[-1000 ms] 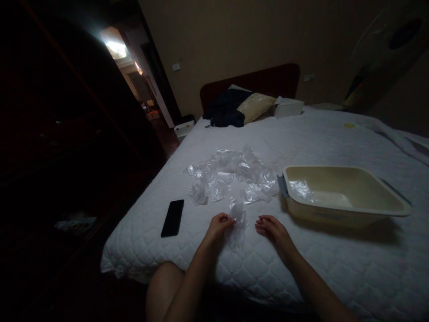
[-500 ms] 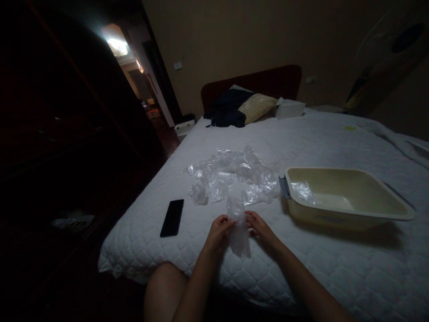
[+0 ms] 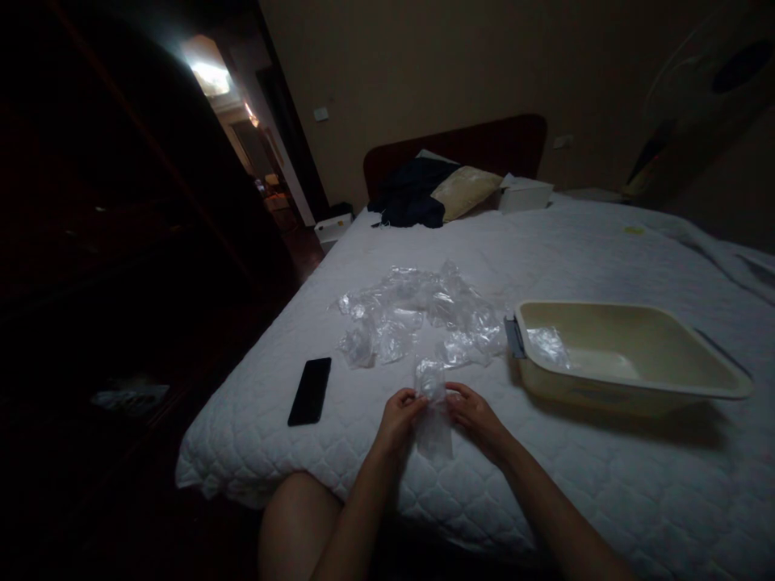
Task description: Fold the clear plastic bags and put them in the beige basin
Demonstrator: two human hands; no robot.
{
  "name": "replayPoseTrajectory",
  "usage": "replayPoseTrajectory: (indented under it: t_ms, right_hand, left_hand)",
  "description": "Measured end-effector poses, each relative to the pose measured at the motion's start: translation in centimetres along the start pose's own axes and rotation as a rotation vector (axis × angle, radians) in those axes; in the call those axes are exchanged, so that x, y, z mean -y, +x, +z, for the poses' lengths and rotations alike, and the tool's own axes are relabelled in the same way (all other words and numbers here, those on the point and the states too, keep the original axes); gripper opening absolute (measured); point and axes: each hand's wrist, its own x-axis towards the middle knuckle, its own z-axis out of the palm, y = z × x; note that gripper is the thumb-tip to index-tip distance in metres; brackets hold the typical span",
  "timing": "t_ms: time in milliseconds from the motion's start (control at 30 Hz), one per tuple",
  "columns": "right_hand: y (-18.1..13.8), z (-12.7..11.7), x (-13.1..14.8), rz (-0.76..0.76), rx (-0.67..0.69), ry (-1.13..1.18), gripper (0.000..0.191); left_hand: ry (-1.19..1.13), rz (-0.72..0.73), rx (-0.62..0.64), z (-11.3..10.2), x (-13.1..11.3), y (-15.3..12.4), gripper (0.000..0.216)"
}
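Note:
A clear plastic bag [image 3: 433, 432], long and narrow, hangs between my hands just over the near edge of the bed. My left hand [image 3: 400, 417] pinches its left side between thumb and fingers. On the other side, my right hand [image 3: 474, 415] grips the bag's right edge with bent fingers. Beyond them lies a loose heap of crumpled clear plastic bags [image 3: 417, 303] on the white quilted bedspread [image 3: 363, 411]. To the right stands a cream plastic tub [image 3: 635, 387] with grey handles, and one clear plastic bag [image 3: 548, 347] lies inside it at the left.
A black phone [image 3: 310, 392] lies on the bed left of my hands. Dark clothing [image 3: 412, 194], a beige pillow [image 3: 466, 192] and a white box [image 3: 525, 195] sit by the headboard [image 3: 514, 141]. A fan [image 3: 739, 68] stands at the far right.
Both hands keep hold of the plastic bag and have shifted very slightly to the right with it. The tub, phone and heap stay as they were.

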Motion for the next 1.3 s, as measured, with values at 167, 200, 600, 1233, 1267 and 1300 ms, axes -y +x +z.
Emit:
replayPoseTrajectory:
  t_ms: [167, 200, 600, 1233, 1267, 1300]
  right_hand:
    - [0.5, 0.1, -1.1, -0.04, -0.096, -0.045, 0.043]
    - [0.5, 0.1, -1.2, -0.043, -0.106, -0.051, 0.043]
    - [-0.1, 0.2, -0.6, -0.107, -0.136, -0.093, 0.041]
    - [-0.4, 0.4, -0.4, -0.213, -0.197, -0.368, 0.028]
    - [-0.5, 0.5, -0.4, -0.21, -0.204, -0.372, 0.03]
    - [-0.5, 0.6, -0.3, -0.211, -0.206, -0.381, 0.031]
  left_hand:
    - [0.042, 0.008, 0.031, -0.2, 0.0, -0.2, 0.027]
    - [0.052, 0.0, 0.044, -0.2, -0.1, -0.3, 0.028]
    - [0.056, -0.004, -0.008, -0.6, 0.3, -0.4, 0.033]
    - [0.398, 0.281, -0.021, 0.0, -0.5, -1.2, 0.019]
    - [0.411, 0.295, -0.027, 0.0, -0.5, -1.2, 0.019]
    - [0.424, 0.306, -0.031, 0.0, -0.5, -1.2, 0.019]
